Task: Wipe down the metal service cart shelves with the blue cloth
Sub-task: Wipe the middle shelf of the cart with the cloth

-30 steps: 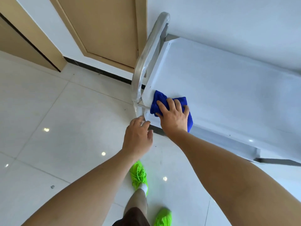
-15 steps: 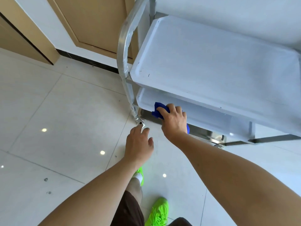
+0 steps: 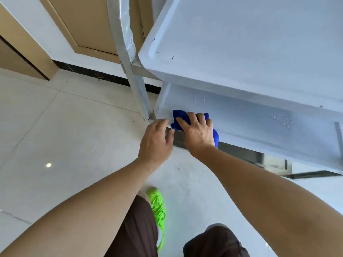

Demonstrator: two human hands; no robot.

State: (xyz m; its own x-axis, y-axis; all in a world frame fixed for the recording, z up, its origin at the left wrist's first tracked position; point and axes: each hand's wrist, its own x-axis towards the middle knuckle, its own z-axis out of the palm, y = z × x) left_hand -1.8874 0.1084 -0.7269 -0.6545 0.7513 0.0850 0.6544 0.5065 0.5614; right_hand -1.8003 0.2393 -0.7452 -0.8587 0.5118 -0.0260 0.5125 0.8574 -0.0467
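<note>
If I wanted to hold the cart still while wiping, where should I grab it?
Probably the slanted metal upright at the cart's corner, reached from the open floor side with the left hand. It is a narrow bar a hand could wrap around, while the right hand presses the blue cloth on the lower shelf.

The lower shelf [image 3: 259, 123] of the metal cart sits under the top shelf [image 3: 250, 43]. The blue cloth [image 3: 179, 117] lies on the lower shelf, at its front corner near the cart's upright post [image 3: 137, 84].
</note>
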